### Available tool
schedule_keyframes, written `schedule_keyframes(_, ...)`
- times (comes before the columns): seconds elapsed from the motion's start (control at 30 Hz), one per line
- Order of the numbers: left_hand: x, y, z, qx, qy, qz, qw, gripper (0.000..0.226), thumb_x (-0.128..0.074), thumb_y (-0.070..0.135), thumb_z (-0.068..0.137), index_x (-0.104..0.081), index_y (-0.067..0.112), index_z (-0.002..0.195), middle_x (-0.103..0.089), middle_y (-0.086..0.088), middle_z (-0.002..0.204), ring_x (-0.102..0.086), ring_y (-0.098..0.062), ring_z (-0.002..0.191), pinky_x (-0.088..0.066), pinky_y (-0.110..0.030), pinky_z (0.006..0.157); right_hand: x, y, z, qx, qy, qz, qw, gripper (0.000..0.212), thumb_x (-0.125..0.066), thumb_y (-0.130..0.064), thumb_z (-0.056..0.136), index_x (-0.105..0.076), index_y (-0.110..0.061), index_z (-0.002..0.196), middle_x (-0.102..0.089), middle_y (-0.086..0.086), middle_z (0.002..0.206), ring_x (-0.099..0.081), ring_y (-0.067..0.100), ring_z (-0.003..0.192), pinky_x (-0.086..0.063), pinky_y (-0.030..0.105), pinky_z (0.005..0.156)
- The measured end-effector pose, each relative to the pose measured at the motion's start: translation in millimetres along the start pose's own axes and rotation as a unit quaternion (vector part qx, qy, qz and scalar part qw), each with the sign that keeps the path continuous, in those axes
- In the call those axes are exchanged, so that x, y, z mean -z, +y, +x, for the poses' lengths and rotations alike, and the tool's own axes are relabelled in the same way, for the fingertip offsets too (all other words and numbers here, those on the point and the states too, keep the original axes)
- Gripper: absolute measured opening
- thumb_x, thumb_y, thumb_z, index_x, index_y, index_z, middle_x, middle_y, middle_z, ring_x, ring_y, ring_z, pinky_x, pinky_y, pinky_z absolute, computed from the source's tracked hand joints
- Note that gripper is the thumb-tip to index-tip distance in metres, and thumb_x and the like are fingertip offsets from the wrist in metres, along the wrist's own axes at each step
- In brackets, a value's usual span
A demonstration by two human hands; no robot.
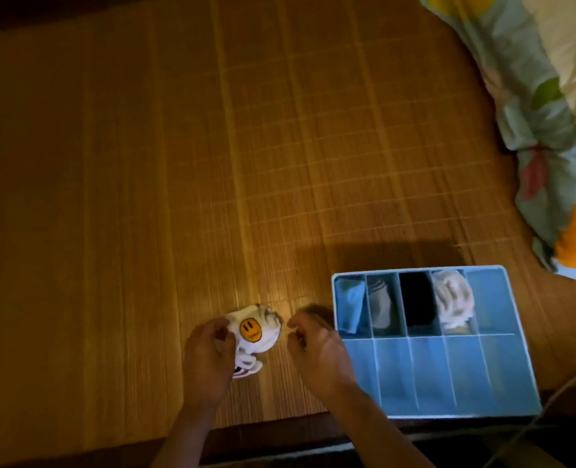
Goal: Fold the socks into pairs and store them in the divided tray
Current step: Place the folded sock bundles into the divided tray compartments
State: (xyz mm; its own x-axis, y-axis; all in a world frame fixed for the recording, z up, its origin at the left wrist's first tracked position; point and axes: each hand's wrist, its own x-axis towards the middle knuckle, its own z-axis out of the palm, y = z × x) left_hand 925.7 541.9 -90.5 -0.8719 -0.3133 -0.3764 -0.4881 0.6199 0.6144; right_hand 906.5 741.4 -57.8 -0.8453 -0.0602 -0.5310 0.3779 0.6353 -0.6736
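A bundled white sock pair (257,332) with an orange smiley patch lies on the bamboo mat near the front edge. My left hand (209,359) grips its left side. My right hand (317,352) hovers just right of the bundle, fingers curled, holding nothing that I can make out. The blue divided tray (516,336) sits to the right. Its back row holds a blue pair (349,305), a grey pair (381,307), a black pair (416,302) and a pale pink-white pair (455,300). The back right compartment and the front row hold nothing.
The bamboo mat (212,163) stretches far back and left. A colourful patterned quilt (549,130) lies at the far right. A thin cord (556,396) runs by the tray's front right corner. The mat's front edge is just below my wrists.
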Motion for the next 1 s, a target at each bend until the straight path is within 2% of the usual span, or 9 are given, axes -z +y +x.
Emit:
schedule_keyframes(0.17,-5,-6,12,-0.019,-0.063,0.044,0.997,0.031,-0.071,0.030,0.094,-0.069,0.014,0.121,-0.070,0.000,0.112,-0.064,-0.020,0.105,-0.053,-0.043,0.091,-39,-4,17,-0.084,-0.037,-0.012,0.996,0.028,-0.052,-0.034,0.102,-0.052,-0.020,0.126,-0.066,0.003,0.113,-0.066,0.020,0.102,-0.054,0.030,0.079)
schedule_keyframes(0.33,-14,-3,39,0.007,-0.148,0.067,0.987,0.033,-0.069,0.022,0.094,-0.068,0.013,0.125,-0.065,-0.007,0.123,-0.062,-0.022,0.112,-0.049,-0.036,0.098,-73,1,36,-0.181,-0.015,0.106,0.978,0.028,-0.061,-0.033,0.097,-0.055,-0.016,0.120,-0.062,-0.007,0.087,-0.058,0.001,0.070,-0.037,0.006,0.043)
schedule_keyframes(0.4,-18,-2,46,-0.026,-0.177,0.091,0.980,0.022,-0.064,0.019,0.096,-0.072,0.011,0.114,-0.064,-0.009,0.114,-0.061,-0.022,0.108,-0.048,-0.034,0.095,-84,4,44,-0.193,0.000,0.144,0.970,0.030,-0.069,-0.028,0.092,-0.058,-0.016,0.118,-0.064,-0.003,0.096,-0.060,0.005,0.077,-0.038,0.006,0.047)
schedule_keyframes(0.5,-19,4,52,-0.049,-0.242,0.120,0.962,0.009,-0.062,0.017,0.092,-0.063,0.014,0.084,-0.060,-0.010,0.098,-0.059,-0.020,0.100,-0.046,-0.034,0.092,-94,2,57,-0.233,0.020,0.221,0.947,0.032,-0.073,-0.018,0.089,-0.064,-0.009,0.119,-0.070,0.010,0.108,-0.069,0.023,0.096,-0.052,0.024,0.067)
schedule_keyframes(0.57,-17,5,55,-0.066,-0.266,0.099,0.957,0.007,-0.071,0.015,0.086,-0.064,0.013,0.084,-0.059,-0.010,0.100,-0.059,-0.018,0.098,-0.047,-0.034,0.092,-92,-2,60,-0.221,0.030,0.256,0.940,0.031,-0.072,-0.014,0.091,-0.065,-0.009,0.120,-0.070,0.011,0.110,-0.069,0.025,0.100,-0.054,0.026,0.071)
schedule_keyframes(0.67,-5,17,57,-0.103,-0.256,0.016,0.961,0.035,-0.082,0.010,0.079,-0.071,0.012,0.112,-0.056,0.002,0.121,-0.058,-0.006,0.108,-0.047,-0.017,0.094,-78,-12,60,-0.155,0.041,0.260,0.952,0.034,-0.069,-0.017,0.093,-0.061,-0.017,0.127,-0.067,0.004,0.114,-0.066,0.016,0.102,-0.055,0.021,0.074)
schedule_keyframes(0.83,0,58,47,-0.092,-0.231,-0.056,0.967,0.029,-0.078,0.020,0.086,-0.062,0.037,0.103,-0.070,0.017,0.086,-0.065,0.009,0.081,-0.048,-0.008,0.066,-46,-29,44,-0.080,0.102,0.222,0.966,0.035,-0.067,-0.027,0.094,-0.057,-0.024,0.127,-0.059,-0.002,0.113,-0.062,0.004,0.098,-0.050,0.008,0.065)
schedule_keyframes(0.9,-4,74,37,-0.095,-0.218,-0.076,0.968,0.037,-0.075,0.021,0.091,-0.059,0.031,0.123,-0.071,0.018,0.093,-0.067,0.010,0.086,-0.051,-0.010,0.070,-31,-33,35,-0.053,0.133,0.224,0.964,0.036,-0.069,-0.027,0.092,-0.057,-0.029,0.126,-0.055,-0.005,0.114,-0.060,-0.002,0.095,-0.049,0.006,0.069)
schedule_keyframes(1.0,-11,98,23,-0.111,-0.234,-0.116,0.959,0.064,-0.073,0.022,0.093,-0.040,0.037,0.146,-0.068,0.021,0.114,-0.065,0.011,0.103,-0.051,-0.010,0.084,-4,-37,25,-0.030,0.155,0.259,0.953,0.034,-0.073,-0.027,0.090,-0.060,-0.032,0.120,-0.063,-0.008,0.112,-0.064,-0.001,0.098,-0.057,0.019,0.079)
